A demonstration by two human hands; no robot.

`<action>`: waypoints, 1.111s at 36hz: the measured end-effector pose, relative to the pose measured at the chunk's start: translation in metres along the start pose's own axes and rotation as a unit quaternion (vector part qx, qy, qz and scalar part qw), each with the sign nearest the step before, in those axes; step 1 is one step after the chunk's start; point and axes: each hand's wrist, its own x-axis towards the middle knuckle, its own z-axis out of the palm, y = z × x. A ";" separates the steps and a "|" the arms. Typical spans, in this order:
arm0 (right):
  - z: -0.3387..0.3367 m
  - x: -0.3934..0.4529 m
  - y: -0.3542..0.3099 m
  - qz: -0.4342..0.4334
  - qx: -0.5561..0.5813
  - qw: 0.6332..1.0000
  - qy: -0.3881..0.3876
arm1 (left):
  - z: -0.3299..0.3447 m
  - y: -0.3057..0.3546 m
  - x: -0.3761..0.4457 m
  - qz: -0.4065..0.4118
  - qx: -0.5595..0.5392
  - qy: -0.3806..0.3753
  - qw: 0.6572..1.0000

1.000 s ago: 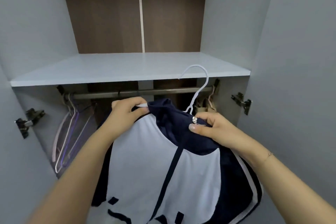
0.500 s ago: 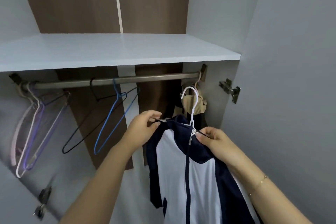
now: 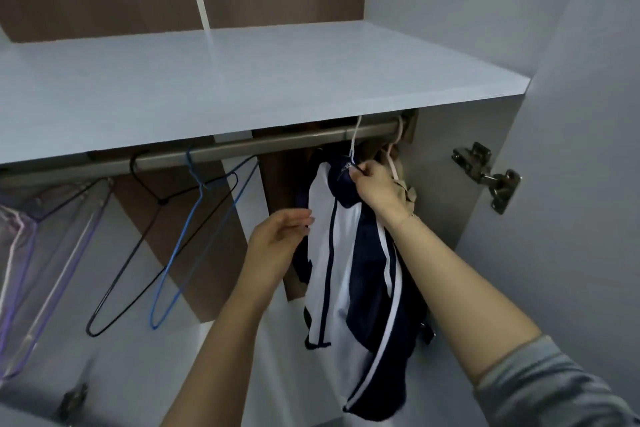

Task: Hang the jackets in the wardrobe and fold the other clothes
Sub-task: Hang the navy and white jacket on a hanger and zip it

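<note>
A navy and white zip jacket (image 3: 346, 253) hangs on a white hanger (image 3: 354, 146) whose hook sits over the metal wardrobe rail (image 3: 294, 140). My right hand (image 3: 375, 189) pinches the jacket's collar beside the zip, just under the hook. Off the garment, my left hand (image 3: 280, 236) hovers with relaxed fingers just left of the white front panel. A beige garment (image 3: 403, 184) hangs behind my right hand at the rail's right end.
Empty wire hangers hang on the rail: a black one (image 3: 138, 246), a blue one (image 3: 194, 243) and pale purple ones (image 3: 20, 274) at far left. A white shelf (image 3: 242, 87) sits right above the rail. The open door's hinge (image 3: 486, 173) juts out on the right.
The jacket went up and right and its hanger hook now sits over the rail. My left hand let go of the jacket's shoulder and dropped lower.
</note>
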 end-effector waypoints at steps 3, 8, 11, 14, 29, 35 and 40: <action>0.010 0.023 0.013 0.013 -0.067 0.998 -0.007 | 0.001 -0.003 0.005 -0.017 -0.004 -0.001 1.000; 0.026 0.019 0.041 0.024 -0.124 0.990 -0.065 | -0.007 -0.009 0.010 -0.022 0.006 0.007 1.000; 0.028 0.011 0.051 0.011 -0.147 0.988 -0.048 | -0.006 -0.010 0.014 -0.028 0.006 0.004 1.000; 0.021 -0.006 0.053 0.002 -0.115 0.993 -0.024 | 0.000 -0.011 0.015 -0.033 0.006 -0.003 0.999; -0.048 -0.200 0.045 0.040 0.191 0.979 0.051 | 0.029 -0.023 -0.047 -0.074 -0.065 -0.110 0.989; -0.054 -0.301 0.046 0.086 0.234 0.959 0.132 | 0.027 -0.017 -0.113 -0.074 -0.097 -0.203 0.972; -0.060 -0.392 0.046 0.120 0.220 0.951 0.180 | 0.026 -0.019 -0.184 -0.091 -0.137 -0.277 0.947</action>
